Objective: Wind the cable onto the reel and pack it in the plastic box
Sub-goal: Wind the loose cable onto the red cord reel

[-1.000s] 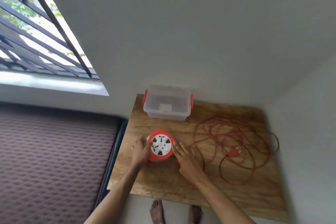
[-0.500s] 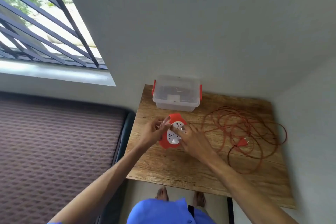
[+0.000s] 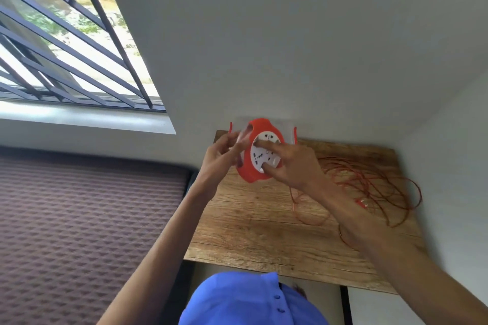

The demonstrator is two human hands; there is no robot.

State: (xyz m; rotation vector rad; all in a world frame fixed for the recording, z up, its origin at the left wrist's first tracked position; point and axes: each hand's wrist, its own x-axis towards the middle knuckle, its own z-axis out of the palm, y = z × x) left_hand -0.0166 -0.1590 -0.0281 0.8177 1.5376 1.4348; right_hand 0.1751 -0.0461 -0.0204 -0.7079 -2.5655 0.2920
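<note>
The red reel point(image 3: 248, 169) with a white socket face is lifted off the wooden table point(image 3: 253, 224) and tilted toward me. My right hand point(image 3: 293, 163) grips it, fingers spread across the white face. My left hand point(image 3: 224, 153) holds its left edge, blurred. The loose orange cable point(image 3: 375, 182) lies in tangled loops on the table's right part, its plug point(image 3: 362, 202) among them. The clear plastic box point(image 3: 294, 134) with red latches stands behind the reel at the wall, mostly hidden by it.
A patterned mattress point(image 3: 84, 219) lies left of the table. A barred window point(image 3: 66, 42) is at upper left. Grey walls close in behind and to the right of the table. My blue shirt point(image 3: 250, 301) shows at the bottom edge.
Both hands have picked the reel up from the table and raised it in front of the box, tilting its face toward me. The cable loops stay on the table.
</note>
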